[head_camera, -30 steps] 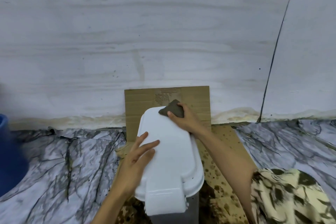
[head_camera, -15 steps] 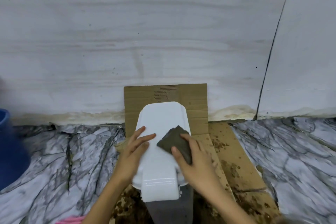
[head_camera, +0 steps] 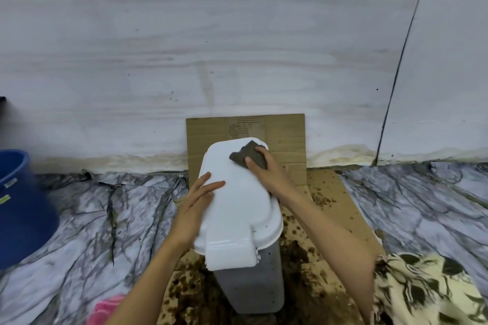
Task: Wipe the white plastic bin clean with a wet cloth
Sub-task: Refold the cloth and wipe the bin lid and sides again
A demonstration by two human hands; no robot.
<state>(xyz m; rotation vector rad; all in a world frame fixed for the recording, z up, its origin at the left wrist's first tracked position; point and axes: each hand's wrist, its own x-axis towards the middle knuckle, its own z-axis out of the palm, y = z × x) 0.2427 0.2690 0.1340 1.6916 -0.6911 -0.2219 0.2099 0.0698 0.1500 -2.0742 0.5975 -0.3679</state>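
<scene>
The white plastic bin (head_camera: 239, 208) stands upright on stained cardboard, its glossy lid shut and its greyish body below. My right hand (head_camera: 272, 174) presses a dark grey-brown cloth (head_camera: 247, 157) against the far right corner of the lid. My left hand (head_camera: 196, 206) lies flat on the lid's left edge, fingers spread, holding nothing. The bin's far side is hidden.
A cardboard sheet (head_camera: 285, 137) leans on the pale wall behind the bin, and another cardboard piece (head_camera: 340, 208), spotted brown, lies under it. A blue bucket (head_camera: 21, 206) stands at far left on the marble-patterned floor covering. A pink cloth (head_camera: 105, 309) lies near my left forearm.
My right hand has slid the cloth from the middle of the lid back to its far right corner. My left hand has stayed on the lid's left side.
</scene>
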